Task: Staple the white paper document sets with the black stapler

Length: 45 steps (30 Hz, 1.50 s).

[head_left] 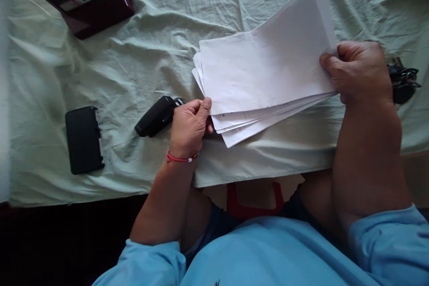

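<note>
Both hands hold a loose stack of white paper sheets (264, 67) over the cloth-covered table. My left hand (191, 125) pinches the near left corner between thumb and fingers. With its thumb on top, my right hand (358, 71) grips the right edge, where the sheets are lifted and bent upward. The top sheet's visible face looks blank. Lower sheets fan out at the left and near edges, and some carry faint print too small to read. Just left of my left hand lies a black stapler-like tool (156, 116), partly hidden by the hand.
A black phone-shaped case (84, 140) lies at the left. A dark maroon box-like device (97, 4) stands at the back left. A bunch of keys (402, 80) sits beyond my right wrist. Pale green wrinkled cloth (161, 62) covers the table, its front edge near my lap.
</note>
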Tool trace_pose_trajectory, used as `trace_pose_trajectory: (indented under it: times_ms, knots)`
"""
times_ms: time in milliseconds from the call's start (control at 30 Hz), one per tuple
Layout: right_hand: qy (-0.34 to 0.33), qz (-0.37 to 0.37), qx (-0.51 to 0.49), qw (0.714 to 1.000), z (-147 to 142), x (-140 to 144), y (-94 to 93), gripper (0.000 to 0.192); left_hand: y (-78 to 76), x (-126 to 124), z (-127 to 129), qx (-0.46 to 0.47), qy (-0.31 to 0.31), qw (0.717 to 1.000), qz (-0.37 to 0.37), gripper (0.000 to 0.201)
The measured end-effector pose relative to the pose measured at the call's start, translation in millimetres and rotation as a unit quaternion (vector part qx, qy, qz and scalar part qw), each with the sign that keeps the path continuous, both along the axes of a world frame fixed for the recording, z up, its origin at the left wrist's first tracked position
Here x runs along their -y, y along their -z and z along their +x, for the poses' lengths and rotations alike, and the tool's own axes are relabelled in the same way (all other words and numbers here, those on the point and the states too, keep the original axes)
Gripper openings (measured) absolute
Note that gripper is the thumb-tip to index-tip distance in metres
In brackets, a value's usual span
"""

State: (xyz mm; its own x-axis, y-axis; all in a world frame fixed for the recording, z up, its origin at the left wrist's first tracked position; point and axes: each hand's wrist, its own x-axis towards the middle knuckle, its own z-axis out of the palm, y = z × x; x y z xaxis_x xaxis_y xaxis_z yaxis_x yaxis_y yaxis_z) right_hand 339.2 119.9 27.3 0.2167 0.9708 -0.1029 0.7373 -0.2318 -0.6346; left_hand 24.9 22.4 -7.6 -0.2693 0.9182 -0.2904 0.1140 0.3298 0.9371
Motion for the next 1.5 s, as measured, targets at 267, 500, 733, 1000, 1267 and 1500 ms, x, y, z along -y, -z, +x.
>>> trace_pose_trajectory:
  times_ms: [267,500,733,1000,1267,1500]
  knots:
    - [0.03,-0.022,0.012,0.999,-6,2,-8.2,0.028,-1.9,0,-8,0.117,0.044,0.991,-0.048,0.044]
    - [0.02,-0.018,0.015,1.0,-3,1,-4.8,0.028,-2.1,-1,-8,0.073,0.015,0.996,-0.043,0.016]
    - [0.017,-0.01,0.018,1.0,-3,2,-4.7,0.037,-7.3,-2,-3,0.031,0.004,0.997,-0.064,0.033]
    - [0.015,-0.013,0.035,0.999,-2,2,-6.5,0.04,-7.2,-1,-3,0.039,0.019,0.997,-0.069,0.043]
    - [0.019,-0.011,0.032,0.999,-3,1,-2.6,0.03,0.7,1,-7,0.087,0.021,0.995,-0.04,0.029]
    - [0.002,-0.018,0.029,0.999,-3,2,-3.3,0.042,8.0,3,-13,0.075,0.014,0.997,-0.031,0.033]
